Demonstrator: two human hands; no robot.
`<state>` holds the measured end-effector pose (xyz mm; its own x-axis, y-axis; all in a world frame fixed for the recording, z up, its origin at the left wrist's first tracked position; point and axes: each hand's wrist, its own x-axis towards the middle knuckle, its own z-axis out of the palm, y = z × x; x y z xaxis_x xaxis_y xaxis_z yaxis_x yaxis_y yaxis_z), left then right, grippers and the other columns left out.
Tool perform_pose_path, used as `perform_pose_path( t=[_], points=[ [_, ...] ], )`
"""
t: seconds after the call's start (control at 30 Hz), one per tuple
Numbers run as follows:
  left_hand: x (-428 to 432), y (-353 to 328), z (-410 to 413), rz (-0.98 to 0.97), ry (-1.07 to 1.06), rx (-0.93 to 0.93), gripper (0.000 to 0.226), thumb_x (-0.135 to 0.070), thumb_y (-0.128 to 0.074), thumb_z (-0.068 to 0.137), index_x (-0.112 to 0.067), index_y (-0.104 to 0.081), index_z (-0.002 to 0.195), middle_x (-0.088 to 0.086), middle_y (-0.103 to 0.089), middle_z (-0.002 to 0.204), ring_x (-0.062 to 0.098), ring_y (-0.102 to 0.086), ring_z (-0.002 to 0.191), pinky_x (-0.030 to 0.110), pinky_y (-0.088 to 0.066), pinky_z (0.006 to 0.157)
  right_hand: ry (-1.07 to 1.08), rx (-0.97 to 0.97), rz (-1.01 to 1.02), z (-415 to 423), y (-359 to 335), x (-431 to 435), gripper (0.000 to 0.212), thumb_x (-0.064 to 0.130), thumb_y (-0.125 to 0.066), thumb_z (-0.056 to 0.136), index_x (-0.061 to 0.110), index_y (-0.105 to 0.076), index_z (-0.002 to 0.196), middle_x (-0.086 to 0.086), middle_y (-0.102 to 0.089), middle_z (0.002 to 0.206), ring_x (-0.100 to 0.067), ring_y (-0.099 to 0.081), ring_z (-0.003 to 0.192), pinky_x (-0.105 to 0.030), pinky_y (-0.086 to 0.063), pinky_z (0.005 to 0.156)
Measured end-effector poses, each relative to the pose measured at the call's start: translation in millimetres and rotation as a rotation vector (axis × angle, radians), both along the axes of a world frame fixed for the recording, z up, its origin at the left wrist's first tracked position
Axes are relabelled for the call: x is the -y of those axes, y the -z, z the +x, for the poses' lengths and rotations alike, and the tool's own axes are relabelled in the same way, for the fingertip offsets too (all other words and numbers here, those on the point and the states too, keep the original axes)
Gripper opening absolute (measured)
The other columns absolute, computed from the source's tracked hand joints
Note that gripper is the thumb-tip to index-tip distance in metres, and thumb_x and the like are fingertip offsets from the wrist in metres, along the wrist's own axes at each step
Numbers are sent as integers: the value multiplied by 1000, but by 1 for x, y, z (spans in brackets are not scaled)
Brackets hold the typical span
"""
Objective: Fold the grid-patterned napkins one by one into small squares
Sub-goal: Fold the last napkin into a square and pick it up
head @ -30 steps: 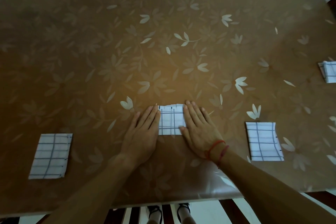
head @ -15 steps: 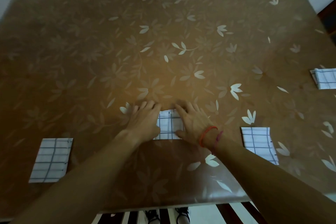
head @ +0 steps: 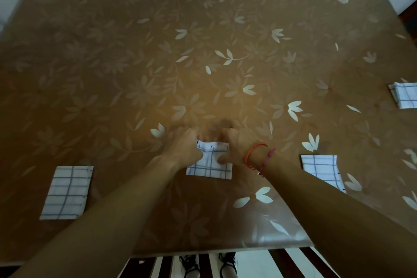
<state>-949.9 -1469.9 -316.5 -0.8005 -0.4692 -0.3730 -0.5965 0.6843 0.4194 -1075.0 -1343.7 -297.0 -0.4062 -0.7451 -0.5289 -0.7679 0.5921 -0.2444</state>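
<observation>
A white napkin with a blue grid (head: pixel 211 166) lies in the middle near the table's front edge, its far edge lifted. My left hand (head: pixel 184 148) pinches its far left corner. My right hand (head: pixel 234 145), with red and pink strings on the wrist, pinches the far right corner; the fingers are blurred by motion. A folded napkin (head: pixel 66 192) lies to the left. Another folded one (head: pixel 321 169) lies to the right, partly behind my right forearm. A fourth napkin (head: pixel 405 97) sits at the right edge.
The table (head: pixel 203 63) wears a brown cloth with pale leaf prints under clear plastic. A white wall runs behind it. Below the front edge I see dark slats and two sandalled feet (head: pixel 208 263).
Both hands went from lying flat on either side of the middle napkin to curling round its far corners, and that edge has lifted. The camera tilted up a little.
</observation>
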Motion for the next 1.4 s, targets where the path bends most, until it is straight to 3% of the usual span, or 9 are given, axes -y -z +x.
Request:
perform_pose_path(
  t=[0.1, 0.27, 0.5, 0.63, 0.73, 0.87, 0.97, 1.1, 1.4],
  points=[
    [-2, -6, 9, 198, -129, -87, 28, -5, -63, 66, -28, -50, 74, -1, -62, 71, 14, -60, 67, 36, -52, 56, 16, 123, -23, 5, -16, -5, 27, 24, -70, 83, 6, -52, 87, -12, -55, 91, -25, -53, 82, -21, -35, 63],
    [-10, -37, 19, 464, -251, -252, 27, 4, -65, 71, -17, -55, 84, 2, -57, 67, 8, -50, 52, 22, -39, 45, 70, 162, -170, 15, -35, -1, 26, 33, -64, 86, 17, -63, 107, 7, -57, 74, -10, -53, 67, -18, -35, 53],
    [-12, -92, 38, 553, -433, -477, 30, 1, -76, 72, -15, -64, 94, 3, -67, 89, 12, -62, 77, 25, -51, 69, 96, 74, -246, 21, -92, -16, 21, 40, -61, 88, 22, -72, 85, 2, -67, 73, -15, -62, 67, -26, -46, 57],
    [-16, -123, 57, 623, -592, -577, 30, -7, -78, 73, -19, -66, 98, 3, -71, 96, 13, -68, 84, 26, -54, 69, 255, 210, -488, 26, -132, -29, 32, 21, -71, 84, 17, -55, 57, 6, -49, 53, -5, -46, 48, -22, -39, 51],
    [-29, -149, 70, 774, -641, -644, 19, -6, -74, 78, -9, -70, 96, 12, -74, 94, 22, -71, 81, 35, -57, 73, 354, 353, -622, 36, -164, -40, 13, 10, -74, 81, 1, -67, 75, 2, -64, 64, 3, -58, 50, -9, -42, 48],
    [-47, -181, 84, 878, -651, -744, 17, -1, -65, 86, 2, -69, 102, 16, -73, 96, 33, -70, 92, 43, -55, 86, 404, 506, -763, 50, -194, -49, 7, 4, -75, 79, 10, -72, 80, -3, -73, 75, -8, -71, 64, -24, -58, 58],
    [-56, -204, 95, 815, -671, -827, 12, -2, -64, 87, -1, -70, 98, 12, -75, 90, 29, -72, 84, 38, -58, 75, 400, 551, -814, 62, -209, -52, 29, 7, -72, 83, 23, -72, 59, 3, -70, 60, -11, -68, 58, -28, -56, 55],
    [-58, -223, 113, 639, -705, -916, 7, -2, -67, 85, -7, -73, 86, 6, -75, 79, 20, -72, 72, 26, -55, 60, 421, 644, -852, 75, -220, -49, 14, 10, -70, 85, 6, -75, 73, -11, -74, 74, -27, -72, 74, -47, -60, 67],
    [-58, -236, 175, 478, -909, -978, 7, -8, -74, 80, -6, -73, 86, 6, -75, 80, 24, -73, 76, 29, -54, 58, 312, 800, -850, 117, -233, -13, 7, -1, -71, 81, 3, -76, 86, -14, -75, 79, -23, -72, 71, -41, -61, 67]
  ],
)
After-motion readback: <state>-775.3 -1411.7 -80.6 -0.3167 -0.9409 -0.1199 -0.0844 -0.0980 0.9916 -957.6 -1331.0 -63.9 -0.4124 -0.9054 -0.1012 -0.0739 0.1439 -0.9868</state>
